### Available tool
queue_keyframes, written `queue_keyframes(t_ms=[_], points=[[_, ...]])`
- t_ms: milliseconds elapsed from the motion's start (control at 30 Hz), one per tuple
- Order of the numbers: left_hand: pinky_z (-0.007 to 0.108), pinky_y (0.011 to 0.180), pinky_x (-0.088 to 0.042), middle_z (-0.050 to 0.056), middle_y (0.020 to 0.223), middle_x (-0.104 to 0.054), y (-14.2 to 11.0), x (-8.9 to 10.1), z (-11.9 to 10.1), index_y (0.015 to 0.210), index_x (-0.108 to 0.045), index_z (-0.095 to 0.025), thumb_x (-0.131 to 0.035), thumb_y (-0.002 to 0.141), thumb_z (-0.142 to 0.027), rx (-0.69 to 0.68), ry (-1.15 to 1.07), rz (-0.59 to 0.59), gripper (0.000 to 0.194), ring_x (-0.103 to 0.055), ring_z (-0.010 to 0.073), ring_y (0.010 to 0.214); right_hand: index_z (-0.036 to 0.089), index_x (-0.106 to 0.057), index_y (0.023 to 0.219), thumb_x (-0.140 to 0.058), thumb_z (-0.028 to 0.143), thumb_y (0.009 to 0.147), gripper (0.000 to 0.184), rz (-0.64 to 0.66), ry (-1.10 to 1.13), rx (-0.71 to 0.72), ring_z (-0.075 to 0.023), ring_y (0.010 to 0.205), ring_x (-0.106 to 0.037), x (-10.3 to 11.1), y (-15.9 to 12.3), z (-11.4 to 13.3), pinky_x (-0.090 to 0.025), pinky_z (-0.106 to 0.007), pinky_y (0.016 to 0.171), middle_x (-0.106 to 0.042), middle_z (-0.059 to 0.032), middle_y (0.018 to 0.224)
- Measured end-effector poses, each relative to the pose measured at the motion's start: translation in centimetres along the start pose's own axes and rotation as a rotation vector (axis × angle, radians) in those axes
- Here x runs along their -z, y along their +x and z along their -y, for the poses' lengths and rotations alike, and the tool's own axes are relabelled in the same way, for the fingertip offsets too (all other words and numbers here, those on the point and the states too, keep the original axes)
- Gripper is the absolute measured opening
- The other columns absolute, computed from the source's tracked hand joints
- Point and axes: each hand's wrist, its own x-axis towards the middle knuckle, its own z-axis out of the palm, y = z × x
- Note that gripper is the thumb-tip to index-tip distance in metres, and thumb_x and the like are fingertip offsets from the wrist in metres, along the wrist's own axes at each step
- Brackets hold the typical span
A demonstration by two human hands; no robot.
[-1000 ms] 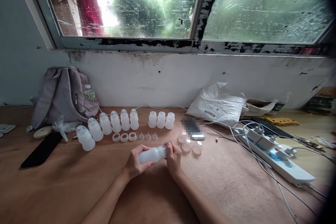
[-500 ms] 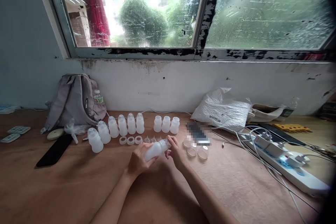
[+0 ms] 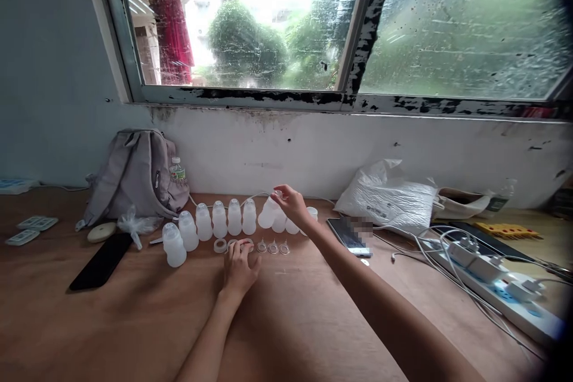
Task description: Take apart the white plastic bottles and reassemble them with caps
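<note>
My right hand (image 3: 289,200) is closed round the clear cap of a frosted baby bottle (image 3: 268,215), at the right end of the capped row and tilted slightly. Beside it stand uncapped bottles (image 3: 292,226), partly behind my right wrist. My left hand (image 3: 240,265) is over the white collar rings, thumb apart, fingertips at the rings and hiding some of them. One white ring (image 3: 219,245) shows left of the fingers. Clear teats (image 3: 273,246) lie to their right. Several capped bottles (image 3: 204,222) stand in a curved row on the left. My right forearm hides most of the loose clear caps.
A grey backpack (image 3: 138,176), a black phone-like slab (image 3: 101,262) and a knotted plastic bag (image 3: 134,224) lie left. To the right are a phone (image 3: 347,236), a silvery mailer bag (image 3: 387,197) and a power strip (image 3: 487,280) with trailing cables.
The bottle held in both hands has moved forward to the row in my right hand. My left hand has let go of it and shifted to the rings. The view has turned slightly.
</note>
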Motion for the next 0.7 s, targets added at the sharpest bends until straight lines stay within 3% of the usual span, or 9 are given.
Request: queue_keyframes(t_ms=[100, 333, 700], points=[[0.042, 0.080, -0.038, 0.009, 0.099, -0.056, 0.0, 0.0, 0.1, 0.093, -0.057, -0.019, -0.054, 0.071, -0.027, 0.103, 0.048, 0.078, 0.025, -0.047, 0.0263, 0.095, 0.021, -0.059, 0.091, -0.054, 0.033, 0.075, 0.021, 0.062, -0.190, 0.030, -0.0160, 0.067, -0.056, -2.4, 0.7, -1.0, -0.039, -0.025, 0.060, -0.062, -0.0025, 0.072], [0.027, 0.074, -0.038, 0.006, 0.093, -0.060, 0.6, 0.7, -0.3, 0.102, -0.052, -0.019, -0.046, 0.077, -0.027, 0.340, 0.054, 0.351, 0.026, -0.052, 0.0188, 0.091, 0.020, -0.059, 0.090, -0.053, 0.027, 0.076, 0.017, 0.110, -0.266, 0.030, -0.0179, 0.070, -0.057, -5.2, 0.6, -3.0, -0.038, -0.026, 0.060, -0.063, -0.0043, 0.074], [0.029, 0.073, -0.040, 0.010, 0.101, -0.058, 0.4, 0.7, -0.4, 0.113, -0.046, -0.018, -0.043, 0.077, -0.020, 0.340, 0.083, 0.361, 0.036, -0.051, 0.0224, 0.095, 0.020, -0.060, 0.086, -0.045, 0.033, 0.081, 0.020, 0.139, -0.290, 0.080, -0.0159, 0.068, -0.057, -5.8, 0.6, -3.5, -0.039, -0.025, 0.060, -0.063, -0.0034, 0.074]])
